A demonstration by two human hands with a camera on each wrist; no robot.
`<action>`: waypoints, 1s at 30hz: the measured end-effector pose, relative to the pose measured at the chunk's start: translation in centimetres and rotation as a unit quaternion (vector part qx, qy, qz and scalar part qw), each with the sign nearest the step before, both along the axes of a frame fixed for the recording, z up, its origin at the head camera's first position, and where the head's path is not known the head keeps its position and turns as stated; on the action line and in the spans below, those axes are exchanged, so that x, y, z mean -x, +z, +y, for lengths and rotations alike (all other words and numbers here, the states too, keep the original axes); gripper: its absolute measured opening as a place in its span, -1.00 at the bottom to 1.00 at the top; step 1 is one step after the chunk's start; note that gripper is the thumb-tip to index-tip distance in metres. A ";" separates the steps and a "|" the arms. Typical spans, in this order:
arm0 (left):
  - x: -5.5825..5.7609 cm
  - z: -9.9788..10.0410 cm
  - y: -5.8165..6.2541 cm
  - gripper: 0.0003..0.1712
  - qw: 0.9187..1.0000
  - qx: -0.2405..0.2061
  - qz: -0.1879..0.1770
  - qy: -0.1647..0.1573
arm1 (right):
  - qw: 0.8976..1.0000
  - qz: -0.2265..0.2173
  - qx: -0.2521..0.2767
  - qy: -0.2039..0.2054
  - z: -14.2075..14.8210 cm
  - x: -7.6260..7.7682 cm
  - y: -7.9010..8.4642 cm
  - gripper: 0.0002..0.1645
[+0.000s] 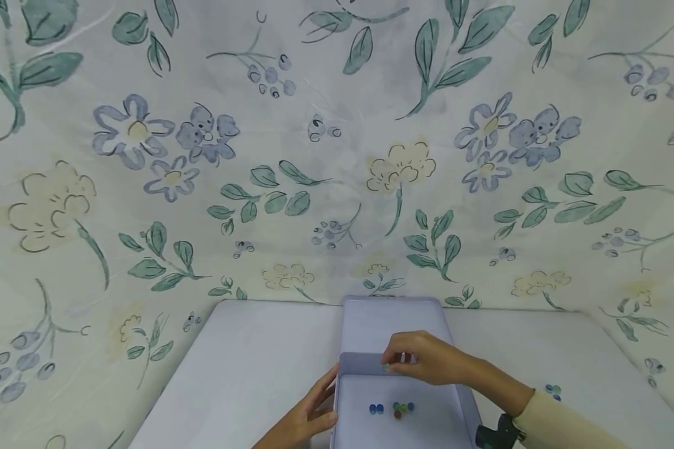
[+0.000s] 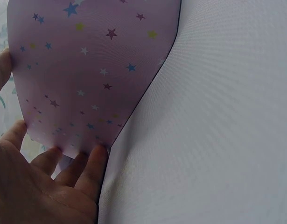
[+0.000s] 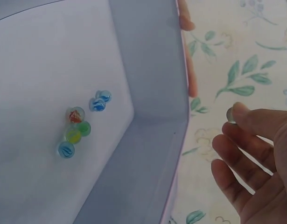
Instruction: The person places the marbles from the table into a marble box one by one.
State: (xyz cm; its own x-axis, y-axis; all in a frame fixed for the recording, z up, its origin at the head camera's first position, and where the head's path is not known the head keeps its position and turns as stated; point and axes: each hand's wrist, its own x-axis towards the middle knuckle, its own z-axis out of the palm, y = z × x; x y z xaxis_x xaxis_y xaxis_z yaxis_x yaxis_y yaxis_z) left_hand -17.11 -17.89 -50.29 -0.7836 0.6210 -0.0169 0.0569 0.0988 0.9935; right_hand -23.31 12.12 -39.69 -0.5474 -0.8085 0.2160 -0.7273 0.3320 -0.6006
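Observation:
In the head view, my right hand (image 1: 424, 357) pinches a clear glass marble (image 3: 230, 115) between thumb and index finger, above the far part of a pale lilac box (image 1: 359, 430). The other fingers are bent loosely. Two blue marbles (image 1: 376, 409) lie together on the box floor. Beside them is a cluster of green, yellow-green, blue and red marbles (image 3: 73, 135). My left hand (image 1: 306, 415) rests against the box's left side, fingers spread and fairly straight. Up close in the left wrist view, its fingertips touch a pink star-printed outer surface (image 2: 92, 70).
Several more marbles (image 1: 553, 390) lie on the white table (image 1: 258, 355), right of the box beyond my right forearm. A flat lilac panel (image 1: 395, 324) extends behind the box's far wall. Floral cloth (image 1: 337, 187) stands behind and around the table.

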 end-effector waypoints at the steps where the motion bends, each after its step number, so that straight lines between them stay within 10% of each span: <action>1: 0.0 0.1 0.0 -0.16 1.000 0.000 -0.003 -0.001 | 1.000 0.000 0.001 0.002 -0.1 0.0 0.0 -0.88; 13: 0.0 0.3 -0.8 -0.09 0.997 -0.023 -0.068 0.027 | 1.000 0.011 -0.017 0.024 -1.3 0.5 -1.4 -0.87; 30: 0.4 0.2 -0.7 -0.05 0.997 -0.022 -0.071 0.020 | 0.997 0.009 -0.075 0.028 -3.0 0.8 -3.6 -0.89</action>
State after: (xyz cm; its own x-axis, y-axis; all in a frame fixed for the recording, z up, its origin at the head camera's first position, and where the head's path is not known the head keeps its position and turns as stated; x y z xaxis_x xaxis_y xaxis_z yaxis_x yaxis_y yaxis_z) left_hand -17.50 -17.67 -51.02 -0.7998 0.5915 -0.1018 -0.0869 0.0536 0.9948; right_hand -24.09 9.11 -43.24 -0.4986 -0.8611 0.0999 -0.7568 0.3762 -0.5346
